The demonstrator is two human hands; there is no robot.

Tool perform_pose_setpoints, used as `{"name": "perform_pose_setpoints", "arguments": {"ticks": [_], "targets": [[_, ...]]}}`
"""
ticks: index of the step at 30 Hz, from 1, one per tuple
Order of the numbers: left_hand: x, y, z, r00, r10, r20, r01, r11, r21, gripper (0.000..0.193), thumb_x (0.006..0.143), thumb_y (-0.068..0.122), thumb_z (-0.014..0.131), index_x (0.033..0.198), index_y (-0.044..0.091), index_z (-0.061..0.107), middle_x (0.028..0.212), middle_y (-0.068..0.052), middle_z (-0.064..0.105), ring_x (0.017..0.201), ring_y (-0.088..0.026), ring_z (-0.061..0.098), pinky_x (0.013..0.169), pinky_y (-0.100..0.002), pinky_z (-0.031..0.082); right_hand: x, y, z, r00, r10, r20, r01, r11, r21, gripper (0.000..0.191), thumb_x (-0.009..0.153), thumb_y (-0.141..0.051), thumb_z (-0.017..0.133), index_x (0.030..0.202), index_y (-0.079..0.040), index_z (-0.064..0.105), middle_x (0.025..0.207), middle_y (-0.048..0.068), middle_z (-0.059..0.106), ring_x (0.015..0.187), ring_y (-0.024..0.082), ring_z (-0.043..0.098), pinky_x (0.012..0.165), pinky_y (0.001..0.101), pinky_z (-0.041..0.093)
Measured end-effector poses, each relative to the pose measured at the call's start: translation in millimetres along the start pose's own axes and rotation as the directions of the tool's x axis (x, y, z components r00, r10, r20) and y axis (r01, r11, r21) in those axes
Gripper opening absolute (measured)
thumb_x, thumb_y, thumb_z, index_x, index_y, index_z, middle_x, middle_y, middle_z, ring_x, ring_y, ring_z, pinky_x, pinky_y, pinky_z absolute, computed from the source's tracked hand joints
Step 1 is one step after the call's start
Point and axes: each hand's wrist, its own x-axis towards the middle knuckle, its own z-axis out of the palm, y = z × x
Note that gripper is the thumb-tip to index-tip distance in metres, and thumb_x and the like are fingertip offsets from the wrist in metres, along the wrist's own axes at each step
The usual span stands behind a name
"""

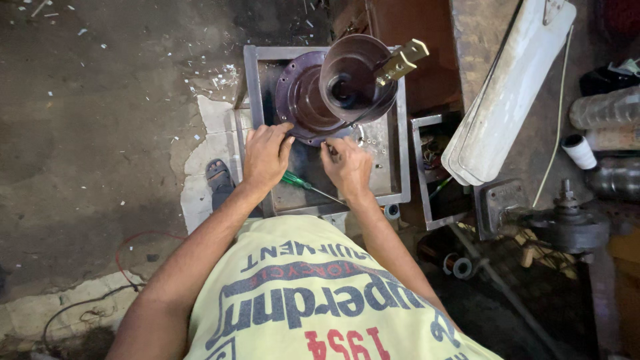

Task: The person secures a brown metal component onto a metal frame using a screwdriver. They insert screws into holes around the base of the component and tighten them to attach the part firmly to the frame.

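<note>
Inspection finds both hands at work over a shallow grey metal tray [404,133] that stands on a low frame above the concrete floor [100,120]. Left hand [265,155] lies palm down, fingers curled, with its fingertips on the near left rim of a dark round flanged housing [300,100] that sits in the far half of the tray. Right hand [347,165] is just to the right of it, fingers bunched and pinched at the near edge of the same flange; what it pinches is too small to make out, so its hold on any part cannot be told. A brown cylindrical sleeve [357,73] rises from the housing and leans toward the right, with a brass-coloured block [402,60] at its right rim. A green-handled screwdriver [297,180] lies on the tray floor between the two wrists, its shaft pointing right and near. Small loose screws are scattered on the tray to the right of the right hand. Further right, white fan blades [507,93] are stacked and lean across a bench surface, well apart from the hands. A dark motor part [567,223] rests near the right edge, and a white roll [579,151] lies beyond it. A red wire [127,247] curls on the floor at near left.
</note>
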Motion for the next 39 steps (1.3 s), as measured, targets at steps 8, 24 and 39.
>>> {"name": "perform_pose_setpoints", "arguments": {"ticks": [8, 24, 39], "targets": [[-0.1, -1.7, 0.2, 0.999, 0.020, -0.025, -0.020, 1.000, 0.008, 0.023, 0.098, 0.016, 0.068, 0.118, 0.007, 0.068, 0.102, -0.008, 0.071, 0.097, -0.030, 0.062, 0.087, -0.045, 0.042, -2.7, 1.6, 0.5, 0.999, -0.009, 0.035, 0.006, 0.997, 0.078, 0.009, 0.088, -0.016, 0.079, 0.093, -0.009, 0.076, 0.079, 0.009, 0.068, 0.060, 0.025, 0.070, 0.057, 0.0386, 0.052], [-4.3, -8.3, 5.1, 0.998, 0.043, -0.050, -0.042, 0.999, 0.008, 0.023, 0.098, 0.015, 0.068, 0.119, 0.006, 0.067, 0.103, -0.009, 0.070, 0.098, -0.031, 0.062, 0.087, -0.046, 0.042, -7.5, 6.2, 5.3, 0.999, 0.033, -0.012, -0.033, 0.999, 0.015, 0.014, 0.084, -0.018, 0.084, 0.088, -0.009, 0.075, 0.073, 0.009, 0.067, 0.064, 0.027, 0.068, 0.059, 0.0395, 0.052], [-7.7, -16.0, 14.3, 0.999, 0.032, -0.033, -0.030, 0.999, 0.037, 0.023, 0.097, 0.016, 0.069, 0.118, 0.007, 0.068, 0.105, -0.011, 0.071, 0.098, -0.033, 0.062, 0.088, -0.047, 0.043, -8.9, 14.9, 10.1, 0.998, 0.002, -0.059, -0.004, 1.000, -0.022, 0.015, 0.086, -0.020, 0.082, 0.086, -0.009, 0.073, 0.077, 0.009, 0.069, 0.066, 0.029, 0.069, 0.060, 0.0404, 0.052]]}}
